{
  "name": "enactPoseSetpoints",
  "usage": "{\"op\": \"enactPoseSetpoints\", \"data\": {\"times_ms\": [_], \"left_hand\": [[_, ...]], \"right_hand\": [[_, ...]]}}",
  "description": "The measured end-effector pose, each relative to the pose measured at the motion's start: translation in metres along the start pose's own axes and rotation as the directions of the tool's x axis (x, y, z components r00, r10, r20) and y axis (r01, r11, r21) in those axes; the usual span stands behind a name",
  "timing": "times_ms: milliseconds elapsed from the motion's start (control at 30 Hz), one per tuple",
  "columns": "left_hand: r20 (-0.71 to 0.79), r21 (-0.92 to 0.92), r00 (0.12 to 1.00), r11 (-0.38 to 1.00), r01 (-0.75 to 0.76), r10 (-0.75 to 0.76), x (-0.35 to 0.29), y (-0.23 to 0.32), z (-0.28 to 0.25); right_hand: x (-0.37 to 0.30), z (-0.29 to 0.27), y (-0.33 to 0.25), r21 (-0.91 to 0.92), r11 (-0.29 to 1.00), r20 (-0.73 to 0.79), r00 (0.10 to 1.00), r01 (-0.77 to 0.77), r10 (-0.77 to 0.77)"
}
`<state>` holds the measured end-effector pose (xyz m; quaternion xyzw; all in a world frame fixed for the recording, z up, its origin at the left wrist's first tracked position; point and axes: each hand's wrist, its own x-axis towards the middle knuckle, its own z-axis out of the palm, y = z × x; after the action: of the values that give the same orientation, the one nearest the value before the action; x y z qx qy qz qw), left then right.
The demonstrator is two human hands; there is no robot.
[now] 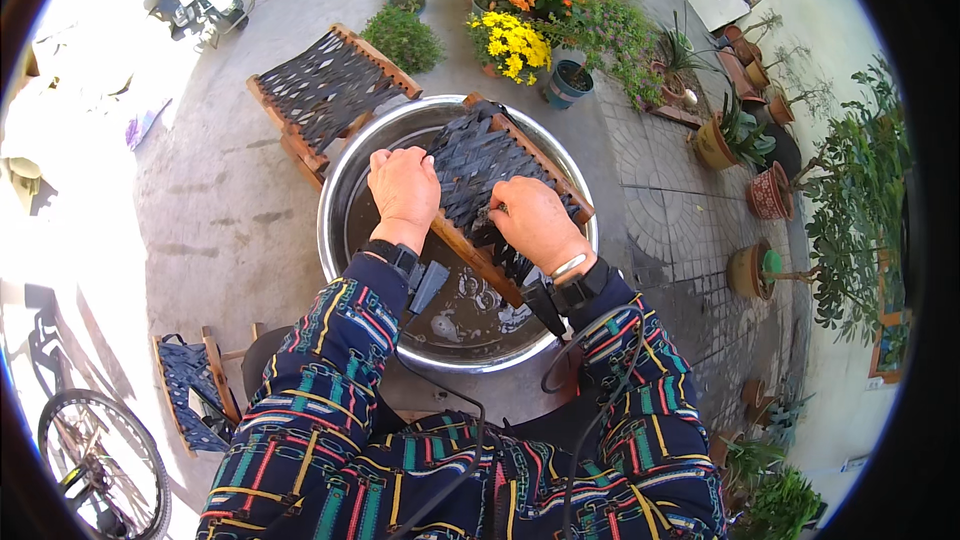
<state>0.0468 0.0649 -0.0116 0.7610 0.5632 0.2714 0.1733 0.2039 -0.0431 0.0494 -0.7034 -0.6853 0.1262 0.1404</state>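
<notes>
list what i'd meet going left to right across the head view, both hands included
Bicycle wheel, dark-seated wooden stool at lower left, left hand, right hand, red patterned flowerpot.

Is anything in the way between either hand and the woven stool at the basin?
Nothing visible blocks the left hand, closed at the left edge of the woven stool. The right hand is over the webbing; something small and grey shows at its fingertips, and whether it is held or part of the stool I can't tell.
</notes>
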Motion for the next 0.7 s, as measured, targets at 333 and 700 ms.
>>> {"op": "enactPoseSetpoints", "data": {"times_ms": [333, 700], "left_hand": [[-0.075, -0.063, 0.995, 0.995, -0.074, 0.070, 0.000, -0.004, 0.003], [-0.114, -0.031, 0.987, 0.993, -0.116, 0.112, 0.001, -0.004, 0.001]], "right_hand": [[0.022, 0.000, 0.013, -0.243, 0.970, -0.099, 0.995, -0.031, 0.007], [0.014, 0.003, 0.015, -0.329, 0.941, -0.094, 0.994, -0.080, 0.051]]}}
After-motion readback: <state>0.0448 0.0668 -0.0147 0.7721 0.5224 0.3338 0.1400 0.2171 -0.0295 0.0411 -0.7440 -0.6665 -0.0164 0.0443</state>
